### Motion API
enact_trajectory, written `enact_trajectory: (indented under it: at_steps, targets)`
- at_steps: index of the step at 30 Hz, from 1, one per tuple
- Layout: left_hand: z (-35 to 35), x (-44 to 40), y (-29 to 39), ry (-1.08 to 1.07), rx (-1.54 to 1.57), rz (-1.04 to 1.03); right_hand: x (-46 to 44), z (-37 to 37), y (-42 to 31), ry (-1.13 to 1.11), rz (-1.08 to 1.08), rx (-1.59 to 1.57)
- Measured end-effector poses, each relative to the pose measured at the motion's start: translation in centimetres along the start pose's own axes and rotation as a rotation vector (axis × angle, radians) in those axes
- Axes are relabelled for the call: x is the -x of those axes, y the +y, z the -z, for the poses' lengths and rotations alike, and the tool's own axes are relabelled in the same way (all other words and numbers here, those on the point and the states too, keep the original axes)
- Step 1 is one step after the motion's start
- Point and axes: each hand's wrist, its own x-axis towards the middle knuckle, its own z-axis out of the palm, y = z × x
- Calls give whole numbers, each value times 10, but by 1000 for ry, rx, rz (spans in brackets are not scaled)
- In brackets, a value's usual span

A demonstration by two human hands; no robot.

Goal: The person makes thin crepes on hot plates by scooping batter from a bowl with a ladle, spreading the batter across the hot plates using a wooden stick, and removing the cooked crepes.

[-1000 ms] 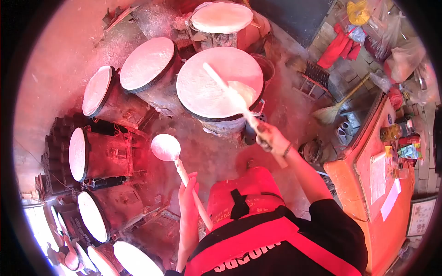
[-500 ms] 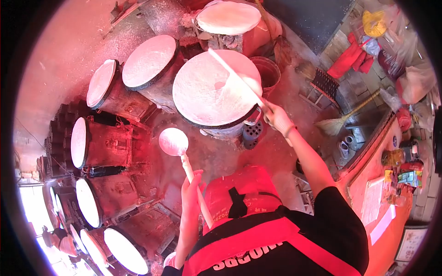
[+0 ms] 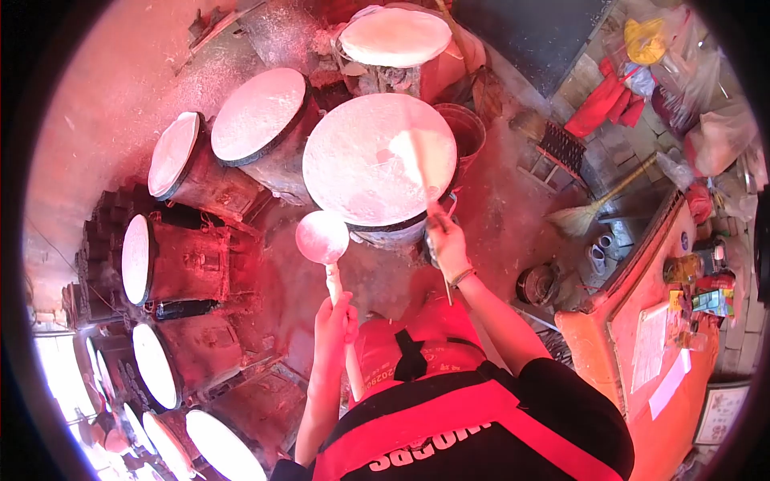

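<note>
In the head view, my left hand point(image 3: 335, 319) is wrapped round the handle of a ladle point(image 3: 322, 238). The ladle's round bowl points up, just in front of the near rim of a large round griddle point(image 3: 393, 222). A pale, thin layer point(image 3: 345, 152) covers the griddle top, with a whiter patch right of its middle. My right hand point(image 3: 447, 243) is at the griddle's near right edge, closed on a long flat wooden spatula point(image 3: 417, 152). Its blurred blade lies over the right side of the griddle; whether it touches the surface I cannot tell.
More round griddles on drum-like stoves curve along the left, such as one stove's pale top point(image 3: 261, 115). Another griddle point(image 3: 395, 38) stands at the back. A bucket point(image 3: 464, 132) is behind the griddle's right side. On the right are a broom point(image 3: 577, 218) and an orange table point(image 3: 589, 345).
My right hand has pulled back towards my body, swinging the spatula more upright over the griddle's right side. My left hand and the ladle have shifted slightly right.
</note>
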Motion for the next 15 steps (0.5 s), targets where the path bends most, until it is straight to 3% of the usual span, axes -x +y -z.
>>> enact_trajectory:
  at_steps: [1,3,5,6,9,11,13,15]
  targets:
    - [2,-1,2,-5,0,-1,14,-9,-22,-114,-27,-3]
    - [5,-2,3,-43,14,18,2,-3,-24,-196,163,144]
    - [9,-3,3,-33,25,10,3,13,-24,19,-15,59]
    - [10,-5,3,-15,44,-3,7,16,-17,139,198,-2]
    - [14,-4,5,-64,89,58,1,19,28,162,225,48]
    - [19,-7,3,-120,94,83,35,-11,-23,-22,-70,-33]
    - [22,-10,4,-176,97,103,1,-6,-26,-38,46,20]
    - [24,-10,7,-176,61,136,-12,-7,-52,130,97,-5]
